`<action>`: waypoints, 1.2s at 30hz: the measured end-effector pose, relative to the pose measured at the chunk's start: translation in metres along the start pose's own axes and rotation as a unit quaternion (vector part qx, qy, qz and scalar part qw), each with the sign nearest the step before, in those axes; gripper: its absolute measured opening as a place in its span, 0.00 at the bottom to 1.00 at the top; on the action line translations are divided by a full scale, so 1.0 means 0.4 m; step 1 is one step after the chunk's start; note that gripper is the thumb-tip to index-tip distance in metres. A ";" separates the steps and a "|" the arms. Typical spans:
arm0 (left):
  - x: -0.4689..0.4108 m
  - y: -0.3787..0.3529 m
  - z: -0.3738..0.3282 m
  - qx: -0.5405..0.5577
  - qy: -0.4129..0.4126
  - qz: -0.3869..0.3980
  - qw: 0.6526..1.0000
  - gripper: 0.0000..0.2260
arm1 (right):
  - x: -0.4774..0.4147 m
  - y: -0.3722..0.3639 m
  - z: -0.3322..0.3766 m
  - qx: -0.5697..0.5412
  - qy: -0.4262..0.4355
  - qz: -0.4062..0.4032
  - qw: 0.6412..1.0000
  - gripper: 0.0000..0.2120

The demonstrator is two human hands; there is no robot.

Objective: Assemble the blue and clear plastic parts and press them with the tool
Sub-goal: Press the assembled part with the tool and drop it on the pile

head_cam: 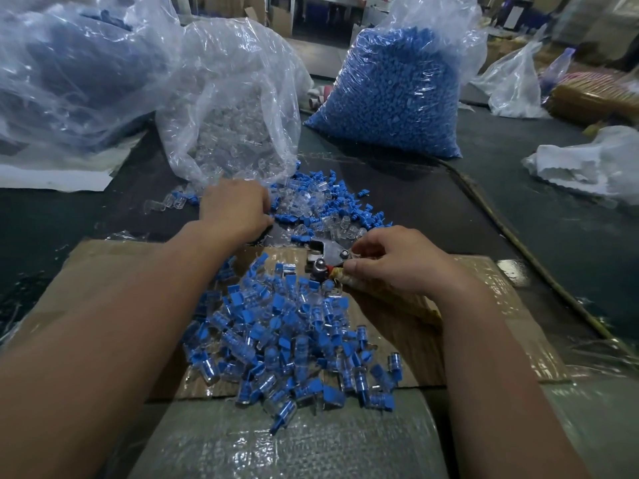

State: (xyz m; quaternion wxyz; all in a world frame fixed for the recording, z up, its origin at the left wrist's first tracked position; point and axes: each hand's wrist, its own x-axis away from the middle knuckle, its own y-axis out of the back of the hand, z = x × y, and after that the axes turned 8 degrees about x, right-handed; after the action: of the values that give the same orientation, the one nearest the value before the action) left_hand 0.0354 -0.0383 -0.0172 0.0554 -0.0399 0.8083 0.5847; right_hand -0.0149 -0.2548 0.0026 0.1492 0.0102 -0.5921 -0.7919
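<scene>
Blue and clear loose parts [321,209] lie mixed in a spread heap on the dark desk [518,202], just past the far edge of a cardboard sheet [103,271] covered in glossy film. The left hand [235,209] is down on the heap's left side with its fingers curled among the parts. I cannot tell whether it has one pinched. The right hand [390,261] grasps the tape-wrapped handles of the tool [326,254]. Its metal head lies at the cardboard's far edge, pointing left, at the rim of the heap.

Nearer on the cardboard, a pile of joined pieces [287,340], blue inserts in clear shells, spreads from the tool's head to the near edge. A few spill onto a film-wrapped bundle [294,444] below.

Behind the heap a clear bag [235,108] slumps open near the desk's middle. It holds clear shells, and its mouth touches the loose parts. To its right stands a fuller bag [390,91] packed with blue parts, apart from the heap. Toward the far left corner a large bag [69,63] holds dark blue contents too blurred to name, and a white sheet [52,178] lies under it. A thin strip [508,233] runs diagonally across the desk's right side. Beyond it, near the right edge, lies a crumpled white bag [587,164].
</scene>
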 end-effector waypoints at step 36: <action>0.227 0.086 -0.048 0.650 0.041 0.019 0.758 0.08 | 0.030 -0.062 0.161 -0.318 0.206 -0.225 0.898 0.14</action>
State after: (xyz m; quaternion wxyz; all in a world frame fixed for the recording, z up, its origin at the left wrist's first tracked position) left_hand -0.0598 -0.0458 0.0090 0.0240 -0.0030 0.9963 -0.0829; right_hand -0.0445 -0.1914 0.0004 0.0807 0.2585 -0.2468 -0.9305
